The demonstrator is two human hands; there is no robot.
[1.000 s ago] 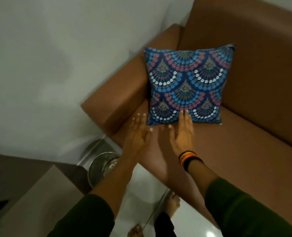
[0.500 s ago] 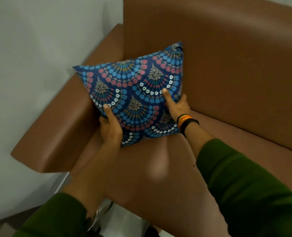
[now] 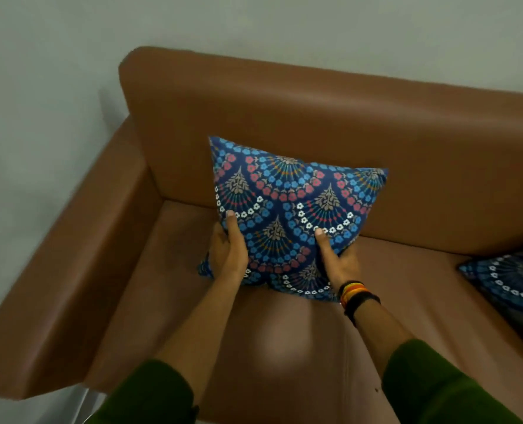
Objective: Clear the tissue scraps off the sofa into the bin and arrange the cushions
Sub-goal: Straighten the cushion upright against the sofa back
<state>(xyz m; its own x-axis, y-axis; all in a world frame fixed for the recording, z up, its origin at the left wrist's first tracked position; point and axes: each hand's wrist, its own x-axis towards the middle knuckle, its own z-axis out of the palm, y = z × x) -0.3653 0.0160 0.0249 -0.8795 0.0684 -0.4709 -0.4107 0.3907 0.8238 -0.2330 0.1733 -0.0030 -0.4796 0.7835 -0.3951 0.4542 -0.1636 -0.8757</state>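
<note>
Between both hands, the patterned cushion [image 3: 287, 215] stands against the sofa [image 3: 315, 117] backrest. Left hand [image 3: 228, 255] and right hand [image 3: 338, 264] each pinch a lower side, thumbs in front. It looks soft and light; gripping the edges suits it. A second cushion [image 3: 511, 280] lies rightward.

The sofa [image 3: 284, 117] looks like brown leather or leatherette, smooth, with a soft sheen where light pools on the seat and along the backrest top. The cushion [image 3: 293, 215] is woven cloth, matt, printed in blue, red and white fan patterns, and it creases softly. A second cushion [image 3: 511, 280] at the right edge shows the same matt printed cloth. The sleeves [image 3: 437, 384] are dark green matt cloth. The wristbands [image 3: 356, 293] look like thread or cord. The wall [image 3: 40, 87] is plain, matt, painted.
</note>
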